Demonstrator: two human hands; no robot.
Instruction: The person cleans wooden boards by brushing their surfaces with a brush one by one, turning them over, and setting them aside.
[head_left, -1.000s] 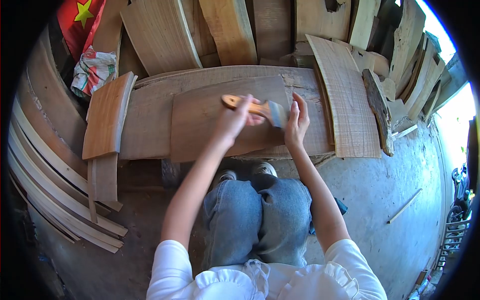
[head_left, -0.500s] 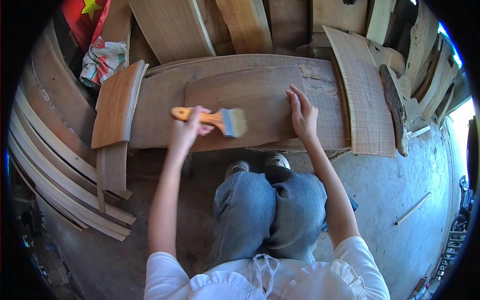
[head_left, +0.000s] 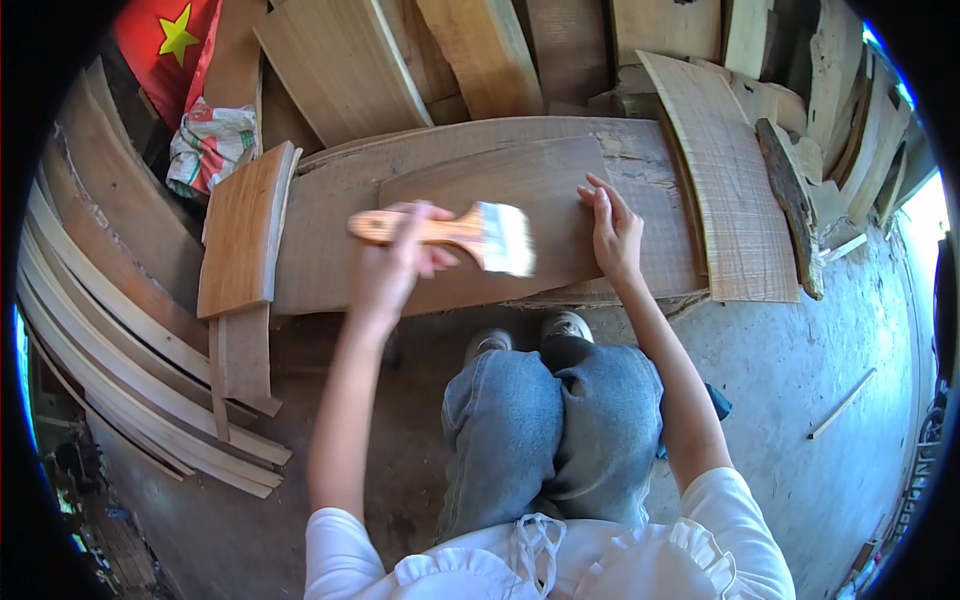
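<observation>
head view: thin board (head_left: 560, 195) lies on a wider plank (head_left: 320, 235). left hand (head_left: 390, 262) is over the board's left part, fingers wrapped around the brush (head_left: 462, 233); bristles point right, over the board's middle; cannot tell if they touch. right hand (head_left: 617, 235) is at the board's right edge, fingers extended, partly apart, holding nothing. right of the board, a leaning slab (head_left: 722, 180); left of it, stacked pieces (head_left: 240, 235).

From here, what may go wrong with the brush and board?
The right hand is at the right end of the board, and the bristles point toward it: a long stroke might hit that hand. The board seems to lie loose on a larger plank, so pushing the brush, held in the left hand, could shift it.
</observation>
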